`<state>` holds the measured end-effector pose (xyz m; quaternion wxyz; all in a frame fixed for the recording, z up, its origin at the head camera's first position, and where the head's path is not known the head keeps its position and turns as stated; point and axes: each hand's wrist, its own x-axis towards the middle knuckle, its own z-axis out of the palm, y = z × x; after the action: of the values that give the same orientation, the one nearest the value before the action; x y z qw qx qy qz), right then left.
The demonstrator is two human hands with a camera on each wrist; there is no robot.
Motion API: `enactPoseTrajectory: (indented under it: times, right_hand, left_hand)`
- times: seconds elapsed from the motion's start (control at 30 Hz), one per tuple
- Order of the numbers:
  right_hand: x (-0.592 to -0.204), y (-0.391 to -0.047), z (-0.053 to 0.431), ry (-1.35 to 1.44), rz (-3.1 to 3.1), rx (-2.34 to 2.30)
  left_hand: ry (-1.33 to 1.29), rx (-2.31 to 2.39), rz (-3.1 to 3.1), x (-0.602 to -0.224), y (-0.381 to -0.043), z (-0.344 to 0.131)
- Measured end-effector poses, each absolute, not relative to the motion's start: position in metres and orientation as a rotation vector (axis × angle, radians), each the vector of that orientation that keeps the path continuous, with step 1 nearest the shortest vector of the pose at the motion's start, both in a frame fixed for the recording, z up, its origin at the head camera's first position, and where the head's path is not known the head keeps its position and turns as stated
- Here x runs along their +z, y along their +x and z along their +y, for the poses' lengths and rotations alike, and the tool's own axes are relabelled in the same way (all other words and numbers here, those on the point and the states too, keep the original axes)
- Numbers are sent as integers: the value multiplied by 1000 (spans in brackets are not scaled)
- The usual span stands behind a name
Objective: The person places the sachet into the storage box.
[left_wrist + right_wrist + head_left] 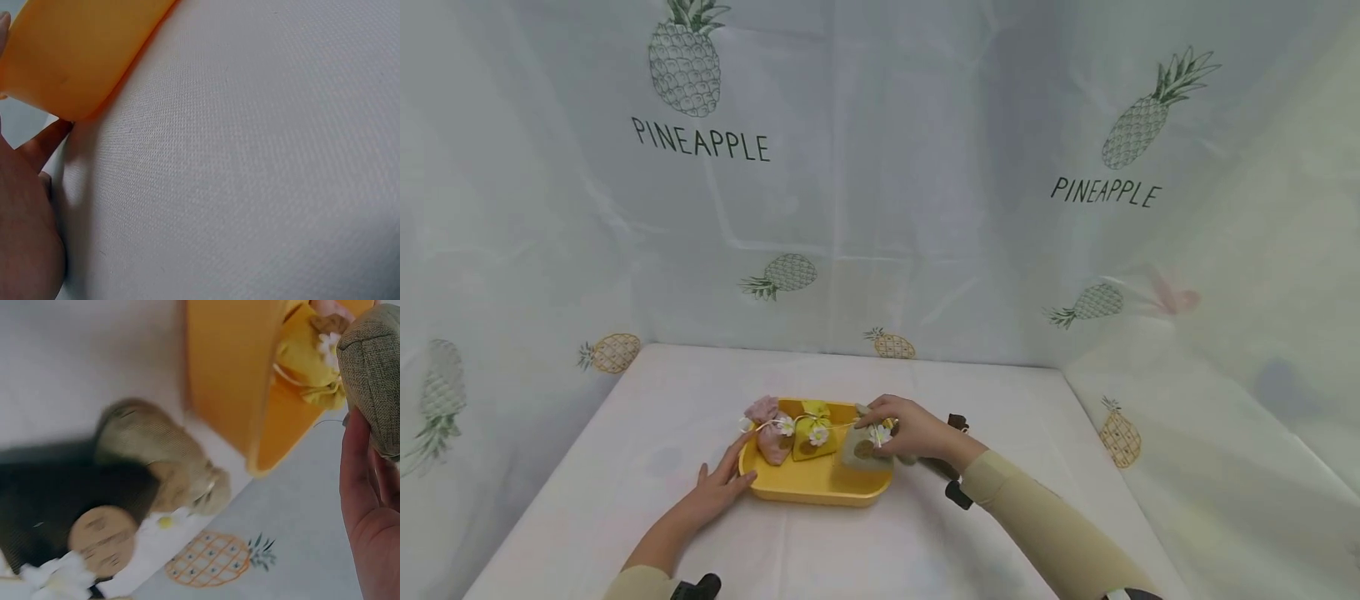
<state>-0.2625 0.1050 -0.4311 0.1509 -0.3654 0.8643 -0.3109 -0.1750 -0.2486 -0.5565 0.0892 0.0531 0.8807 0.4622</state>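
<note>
A yellow tray [808, 483] stands on the white table. My left hand [718, 492] rests against its left end, fingers spread and fairly straight. In the left wrist view a fingertip meets the lower corner of the tray wall [75, 69]. My right hand [917, 429] pinches a grey-green cloth sachet [852, 452] with a white flower and round brown tag, over the tray's right end. The right wrist view shows this sachet [375, 369] between thumb and fingers. A pink sachet [772, 447] and a yellow sachet [808, 448] sit inside the tray at left and middle.
Right of the tray, partly hidden by my right arm, lie a dark sachet [56, 494] and an olive-beige sachet [147, 440], with tags and white flowers beside them. A pale curtain [910, 167] with printed pineapples hangs behind and beside the table.
</note>
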Motion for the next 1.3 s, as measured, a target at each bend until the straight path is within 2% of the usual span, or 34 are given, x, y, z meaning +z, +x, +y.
enactPoseTrajectory:
  times: [0.33, 0.77, 1.3]
  right_hand:
    - [-435, -265, 51, -1038, 2415, -897]
    - [-446, -269, -7, -1243, 2414, -661]
    - [-460, -266, -49, -1365, 2411, -481]
  left_hand:
    - [159, 1356, 2626, -556, -175, -249]
    - [149, 1358, 2622, -559, -176, -251]
    - [194, 1423, 2673, -562, -171, -249]
